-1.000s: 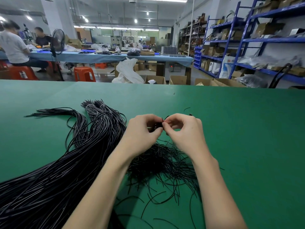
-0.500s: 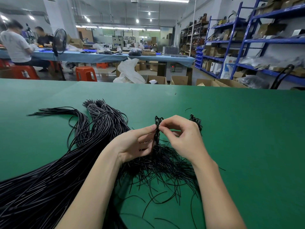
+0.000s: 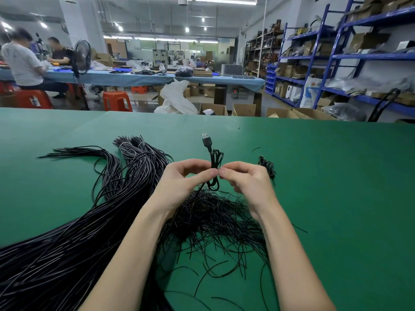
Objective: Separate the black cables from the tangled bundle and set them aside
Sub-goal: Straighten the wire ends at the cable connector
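A small folded black USB cable (image 3: 214, 161) stands upright between my hands, its plug (image 3: 206, 140) pointing up and away. My left hand (image 3: 182, 184) pinches the cable from the left with thumb and forefinger. My right hand (image 3: 243, 181) pinches it from the right at the same height. Under my wrists lies a tangled heap of thin black wire pieces (image 3: 215, 218). A thick bundle of long black cables (image 3: 74, 234) runs from the lower left up to tied ends (image 3: 132, 142). One more small coiled black cable (image 3: 267, 168) lies just right of my right hand.
The green table (image 3: 336, 198) stretches out bare to the right and far side. Beyond its far edge are cardboard boxes (image 3: 243, 110), a white bag, orange stools and blue shelving (image 3: 336, 57). Two people sit at a blue table at the far left.
My hands lifted the small cable higher off the heap and its USB plug came free, now sticking up above my fingers. My left hand shifted from a flat hold to a pinch.
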A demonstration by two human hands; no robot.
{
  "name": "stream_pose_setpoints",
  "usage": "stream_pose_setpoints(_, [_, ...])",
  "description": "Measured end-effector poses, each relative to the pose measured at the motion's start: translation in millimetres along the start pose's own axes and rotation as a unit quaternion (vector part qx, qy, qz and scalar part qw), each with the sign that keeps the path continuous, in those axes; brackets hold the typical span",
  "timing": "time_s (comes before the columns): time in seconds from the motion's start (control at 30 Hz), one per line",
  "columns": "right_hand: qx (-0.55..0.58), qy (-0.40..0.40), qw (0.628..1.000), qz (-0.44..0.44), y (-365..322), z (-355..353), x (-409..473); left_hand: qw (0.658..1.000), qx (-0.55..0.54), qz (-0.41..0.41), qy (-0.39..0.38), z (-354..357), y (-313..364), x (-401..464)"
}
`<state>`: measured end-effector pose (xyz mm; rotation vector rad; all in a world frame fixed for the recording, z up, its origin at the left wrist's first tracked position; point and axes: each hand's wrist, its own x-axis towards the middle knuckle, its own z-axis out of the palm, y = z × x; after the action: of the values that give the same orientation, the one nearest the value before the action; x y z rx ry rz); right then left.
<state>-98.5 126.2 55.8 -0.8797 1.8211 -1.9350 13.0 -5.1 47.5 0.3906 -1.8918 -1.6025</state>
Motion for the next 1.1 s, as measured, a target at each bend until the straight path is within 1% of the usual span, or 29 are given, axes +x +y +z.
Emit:
stream_pose_setpoints(0.03, [0.076, -0.024, 0.994, 0.078, -1, 0, 1, 0.999, 0.025, 0.036, 0.011, 2, -2, 0])
stream_pose_setpoints(0.07, [0.153, -0.048, 0.975, 0.154, 1, 0, 1, 0.996, 0.052, 0.071, 0.018, 3, -4, -1])
stream_pose_setpoints(0.1, [0.223, -0.061, 0.949, 0.217, 4, 0, 0, 0.991, 0.083, 0.106, 0.025, 4, -7, 0])
stream_pose_setpoints(0.13, [0.272, -0.067, 0.925, 0.255, 9, 0, 0, 0.984, 0.116, 0.134, 0.027, 4, -8, 1])
stream_pose_setpoints(0.17, [0.292, -0.070, 0.914, 0.272, 13, 1, -1, 0.979, 0.141, 0.145, 0.022, 3, -9, 1])
stream_pose_setpoints(0.2, [0.270, -0.072, 0.923, 0.266, 15, 2, -1, 0.980, 0.150, 0.132, 0.013, 2, -8, 1])
stream_pose_setpoints(0.23, [0.203, -0.068, 0.949, 0.230, 16, 2, -2, 0.986, 0.140, 0.093, 0.005, 0, -6, 1])
stream_pose_setpoints(0.27, [0.108, -0.056, 0.979, 0.166, 17, 1, -1, 0.993, 0.114, 0.035, -0.002, -2, -5, 1])
stream_pose_setpoints(0.3, [0.012, -0.039, 0.996, 0.085, 17, -1, -1, 0.996, 0.079, -0.031, -0.010, -3, -3, 1])
stream_pose_setpoints(0.33, [-0.064, -0.031, 0.997, 0.008, 16, -4, 0, 0.995, 0.043, -0.092, -0.022, -4, -2, 0])
stream_pose_setpoints(0.4, [-0.159, -0.040, 0.980, -0.111, 14, -8, 1, 0.981, -0.041, -0.184, -0.052, -4, 0, -1])
stream_pose_setpoints(0.47, [-0.234, -0.035, 0.952, -0.193, 12, -9, 1, 0.962, -0.109, -0.237, -0.076, -4, 0, 1])
stream_pose_setpoints(0.53, [-0.290, -0.027, 0.925, -0.245, 11, -8, 1, 0.951, -0.144, -0.260, -0.083, -5, -1, 4])
stream_pose_setpoints(0.57, [-0.301, -0.024, 0.917, -0.261, 11, -7, 1, 0.948, -0.157, -0.264, -0.083, -6, -1, 4])
stream_pose_setpoints(0.7, [-0.309, -0.021, 0.909, -0.279, 17, -1, 3, 0.935, -0.202, -0.279, -0.085, -6, -4, 2])
stream_pose_setpoints(0.77, [-0.306, -0.018, 0.910, -0.281, 18, 0, 3, 0.935, -0.209, -0.274, -0.084, -6, -6, 3])
stream_pose_setpoints(0.83, [-0.285, -0.022, 0.921, -0.264, 17, 2, 2, 0.947, -0.180, -0.252, -0.082, -6, -8, 4])
stream_pose_setpoints(0.9, [-0.256, -0.025, 0.941, -0.219, 16, 1, 1, 0.965, -0.140, -0.208, -0.075, -7, -8, 2])
stream_pose_setpoints(0.97, [-0.243, -0.045, 0.959, -0.137, 18, -2, 2, 0.990, -0.058, -0.118, -0.058, -7, -10, -1])
stream_pose_setpoints(1.0, [-0.217, -0.073, 0.970, -0.081, 19, -5, 2, 0.997, -0.003, -0.060, -0.051, -8, -12, -2])
stream_pose_setpoints(1.03, [-0.159, -0.110, 0.981, -0.021, 20, -10, 2, 0.998, 0.044, -0.008, -0.053, -8, -14, -2])
stream_pose_setpoints(1.07, [-0.072, -0.145, 0.986, 0.039, 21, -13, 2, 0.995, 0.076, 0.031, -0.062, -8, -16, -2])
stream_pose_setpoints(1.1, [0.014, -0.168, 0.981, 0.099, 22, -17, 1, 0.991, 0.098, 0.058, -0.073, -7, -17, -2])
